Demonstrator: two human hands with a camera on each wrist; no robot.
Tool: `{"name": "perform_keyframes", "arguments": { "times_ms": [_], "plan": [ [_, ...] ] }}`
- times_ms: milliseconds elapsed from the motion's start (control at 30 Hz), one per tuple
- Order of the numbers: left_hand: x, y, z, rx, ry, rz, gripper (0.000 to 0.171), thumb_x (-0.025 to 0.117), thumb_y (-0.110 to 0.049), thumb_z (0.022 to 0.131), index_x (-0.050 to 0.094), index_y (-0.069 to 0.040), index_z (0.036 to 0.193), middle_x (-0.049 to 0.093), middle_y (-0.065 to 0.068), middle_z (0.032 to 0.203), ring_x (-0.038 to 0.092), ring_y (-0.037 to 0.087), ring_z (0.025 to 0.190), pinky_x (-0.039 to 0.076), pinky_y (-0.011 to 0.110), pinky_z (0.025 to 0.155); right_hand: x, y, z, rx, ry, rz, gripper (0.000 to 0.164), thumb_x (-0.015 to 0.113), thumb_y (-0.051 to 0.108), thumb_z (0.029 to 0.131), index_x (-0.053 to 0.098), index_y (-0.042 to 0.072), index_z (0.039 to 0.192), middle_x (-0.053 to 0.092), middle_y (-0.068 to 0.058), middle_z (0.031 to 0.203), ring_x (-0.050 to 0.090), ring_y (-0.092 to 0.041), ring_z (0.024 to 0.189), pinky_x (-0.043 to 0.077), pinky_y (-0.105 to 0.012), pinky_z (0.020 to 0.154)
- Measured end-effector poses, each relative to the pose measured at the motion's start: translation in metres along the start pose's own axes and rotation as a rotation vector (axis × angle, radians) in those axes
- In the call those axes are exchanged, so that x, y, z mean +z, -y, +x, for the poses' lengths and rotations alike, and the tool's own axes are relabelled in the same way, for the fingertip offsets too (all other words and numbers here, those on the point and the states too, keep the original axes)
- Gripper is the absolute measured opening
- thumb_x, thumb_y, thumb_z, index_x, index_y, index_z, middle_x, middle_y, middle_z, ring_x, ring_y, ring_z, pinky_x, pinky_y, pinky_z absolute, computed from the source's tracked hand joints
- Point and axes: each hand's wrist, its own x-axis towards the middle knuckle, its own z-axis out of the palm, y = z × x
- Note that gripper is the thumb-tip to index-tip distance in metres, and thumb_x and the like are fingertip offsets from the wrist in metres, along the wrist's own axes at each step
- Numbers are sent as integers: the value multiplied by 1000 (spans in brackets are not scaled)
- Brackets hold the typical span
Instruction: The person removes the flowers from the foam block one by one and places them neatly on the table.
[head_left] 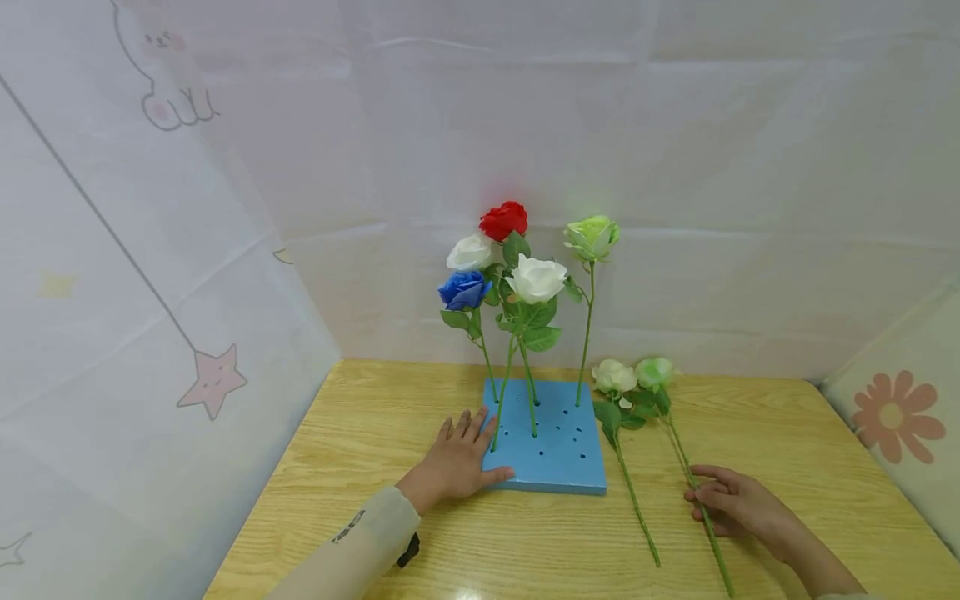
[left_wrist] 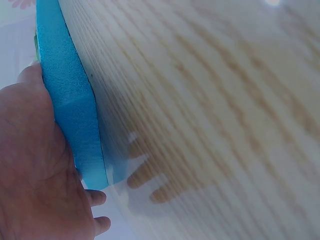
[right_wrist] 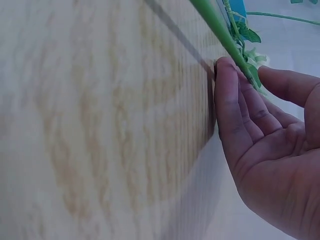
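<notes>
- Head view: L hand (head_left: 459, 467) spread flat on L edge of blue block (head_left: 558, 472), prob. steadying it; thumb near front edge.
- R hand (head_left: 750, 508) pinches green rose (head_left: 656, 374) by the stem (right_wrist: 221, 32), thumb one side, fingers other. Rose is R of block, bloom at far end of table (head_left: 360, 425), beside untouched cream rose (head_left: 615, 377).
- R wrist view: stem apart from its shadow (right_wrist: 172, 35), so near end looks raised.
- 5 upright in block: red rose (head_left: 504, 221), blue rose (head_left: 464, 290), lime rose (head_left: 592, 237), 2 white roses (head_left: 537, 280).
- Step, by the look of it: picking up green rose; 2 left to place.
- Next move calls for: lift w/o snagging cream rose's leaves, turn stem end down, line up w/ free hole (head_left: 582, 456), push in, L hand bracing block.
</notes>
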Motion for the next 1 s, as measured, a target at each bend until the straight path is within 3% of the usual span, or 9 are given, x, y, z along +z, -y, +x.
{"name": "perform_keyframes", "arguments": {
  "times_ms": [467,767,1000],
  "plan": [
    [-1,-1,-1,-10,14,0,99,25,-83,92,10,-19,165,3,9,171,14,38,155,16,60,122,-5,1,0,-6,-3,-35,65,57,28,106,33,-12,151,67,-14,126,69,-29,99,60,-43,80],
    [2,0,0,-9,7,-3,99,26,-84,92,10,-19,165,2,8,171,13,38,155,15,60,122,-4,10,-1,-41,-20,-35,66,55,25,107,28,-16,151,66,-19,125,69,-30,99,60,-45,80],
    [5,2,2,-2,-2,-11,101,24,-85,91,9,-19,165,2,9,171,13,39,155,14,61,122,-2,17,-1,-72,-58,-70,65,57,26,106,32,-13,151,63,-25,130,70,-28,103,60,-43,83]
  ]
}}
